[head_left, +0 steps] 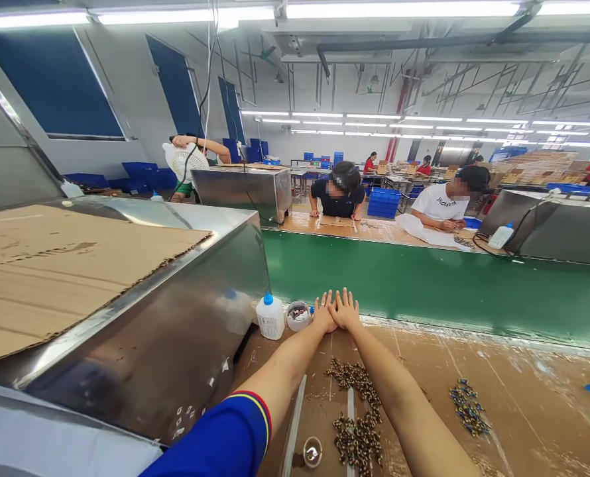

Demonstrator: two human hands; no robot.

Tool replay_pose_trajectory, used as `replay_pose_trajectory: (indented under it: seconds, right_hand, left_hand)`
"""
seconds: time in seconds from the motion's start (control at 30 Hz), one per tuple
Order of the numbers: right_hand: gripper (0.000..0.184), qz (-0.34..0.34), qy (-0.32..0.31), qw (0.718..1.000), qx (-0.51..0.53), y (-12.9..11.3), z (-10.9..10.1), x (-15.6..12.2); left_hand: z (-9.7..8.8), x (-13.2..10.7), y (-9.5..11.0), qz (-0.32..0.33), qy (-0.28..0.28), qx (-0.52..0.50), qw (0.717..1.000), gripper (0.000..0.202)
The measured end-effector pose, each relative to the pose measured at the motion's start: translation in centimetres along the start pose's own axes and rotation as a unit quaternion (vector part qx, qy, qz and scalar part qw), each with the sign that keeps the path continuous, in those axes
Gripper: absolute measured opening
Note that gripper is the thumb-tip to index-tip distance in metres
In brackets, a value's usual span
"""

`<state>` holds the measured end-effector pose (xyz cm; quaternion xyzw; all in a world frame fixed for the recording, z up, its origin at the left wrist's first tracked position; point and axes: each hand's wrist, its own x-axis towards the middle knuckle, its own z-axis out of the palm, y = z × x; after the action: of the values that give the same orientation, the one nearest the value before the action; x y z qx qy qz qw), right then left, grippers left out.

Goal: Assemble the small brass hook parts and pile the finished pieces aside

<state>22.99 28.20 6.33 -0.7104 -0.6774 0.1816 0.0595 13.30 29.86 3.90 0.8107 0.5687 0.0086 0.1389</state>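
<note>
Blue-capped squeeze bottle stood at the desk's far edge, within easy reach just beside the left hand, while the right hand lay against it, the fingers spread and gripping nothing.

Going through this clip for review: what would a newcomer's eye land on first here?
The left hand and right hand draw the eye first, lying together at the near edge of the green conveyor belt. Just below them, heaps of small beaded pieces lie on the cardboard-covered bench. Across the belt, a co-worker in a white T-shirt and another in a dark shirt lean over the far bench.
</note>
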Motion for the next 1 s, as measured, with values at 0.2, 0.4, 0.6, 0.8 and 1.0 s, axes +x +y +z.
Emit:
replay_pose_trajectory:
  seconds: [0.2, 0.4, 0.6, 0.8, 1.0]
  right_hand:
    - [0.068, -0.029, 0.051, 0.998, -0.017, -0.5, -0.3, -0.6]
    - [0.065, -0.03, 0.044, 0.998, -0.025, -0.5, 0.3, -0.1]
    - [0.061, -0.006, 0.033, 0.999, -0.022, -0.3, 1.4, 0.3]
    - [0.059, 0.002, 0.042, 0.998, -0.04, 0.1, 2.3, 0.3]
    - [0.059, -0.015, 0.089, 0.993, -0.075, 0.5, 2.4, -1.4]
  left_hand:
    - [0.1, 0.1, 0.1, 0.009, 0.035, 0.012, 0.999, 0.077]
    - [1.9, 1.0, -0.7, 0.016, 0.044, 0.022, 0.999, 0.075]
    - [3.3, 1.6, -1.6, 0.027, 0.065, 0.037, 0.997, 0.074]
    - [3.9, 1.9, -1.9, 0.045, 0.088, 0.041, 0.994, 0.071]
    - [3.0, 0.7, -1.4, 0.071, 0.108, 0.05, 0.99, 0.062]
